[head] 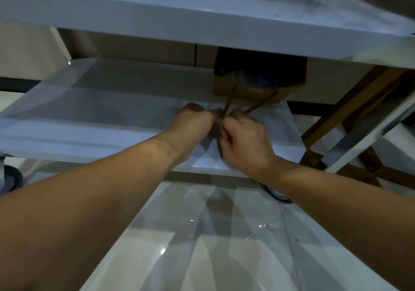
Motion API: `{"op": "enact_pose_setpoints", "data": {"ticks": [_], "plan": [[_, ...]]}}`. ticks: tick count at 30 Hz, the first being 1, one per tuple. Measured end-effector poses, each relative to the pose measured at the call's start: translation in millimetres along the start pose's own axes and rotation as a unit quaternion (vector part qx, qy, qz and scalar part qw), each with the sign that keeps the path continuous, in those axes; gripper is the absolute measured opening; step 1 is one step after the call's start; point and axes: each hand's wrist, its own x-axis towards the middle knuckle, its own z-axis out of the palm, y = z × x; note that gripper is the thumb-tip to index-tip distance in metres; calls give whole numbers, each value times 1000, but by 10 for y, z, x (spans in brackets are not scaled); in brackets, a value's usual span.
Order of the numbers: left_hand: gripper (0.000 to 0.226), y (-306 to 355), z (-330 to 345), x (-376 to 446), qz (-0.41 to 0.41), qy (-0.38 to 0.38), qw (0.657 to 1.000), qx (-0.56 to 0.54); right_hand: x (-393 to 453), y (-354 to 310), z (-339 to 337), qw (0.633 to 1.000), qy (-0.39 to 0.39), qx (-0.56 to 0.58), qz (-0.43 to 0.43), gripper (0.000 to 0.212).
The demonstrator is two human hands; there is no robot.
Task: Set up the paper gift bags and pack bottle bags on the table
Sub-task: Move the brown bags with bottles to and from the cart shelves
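Head view looks down past two bare forearms stretched over a glossy floor (224,234) toward a white cart. Both hands meet above the lower shelf (89,115). The left hand (193,120) has its fingers curled, thumb forward, and seems to pinch a brown cord handle (228,105). The right hand (244,137) is curled as well, pinching the second handle (258,105); blur hides the exact finger contact. Both cords run taut from the hands back to a brown paper bag (247,90), which stands on the right part of that shelf, under the top shelf (179,21). Its mouth is dark, and something bluish shows inside, too dim to identify. A wooden frame (350,111) stands beyond the cart on the right.

Judging by this, the task is at an early stage: the bag sits on the lower shelf, not on any tabletop, and no bottle bags can be made out. Lifting it out, standing it up and packing seem left to do.
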Motion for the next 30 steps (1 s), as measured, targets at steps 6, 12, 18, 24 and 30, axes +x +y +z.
{"op": "enact_pose_setpoints", "data": {"ticks": [6, 12, 18, 24, 30], "plan": [[36, 134, 185, -210, -119, -134, 891, -417, -201, 115, -221, 997, 48, 44, -40, 8], [37, 116, 236, -223, -145, -80, 902, -399, -328, 324, -300, 995, -1, 22, 94, 39], [36, 151, 290, -240, -150, -55, 912, -378, -156, 344, -318, 964, 67, 37, 255, 95], [34, 148, 321, -234, -147, -41, 920, -362, 54, 339, -276, 925, 136, 97, 342, 32], [29, 140, 328, -249, -139, -39, 919, -367, -154, 164, -317, 962, 66, 88, 251, 16]]}}
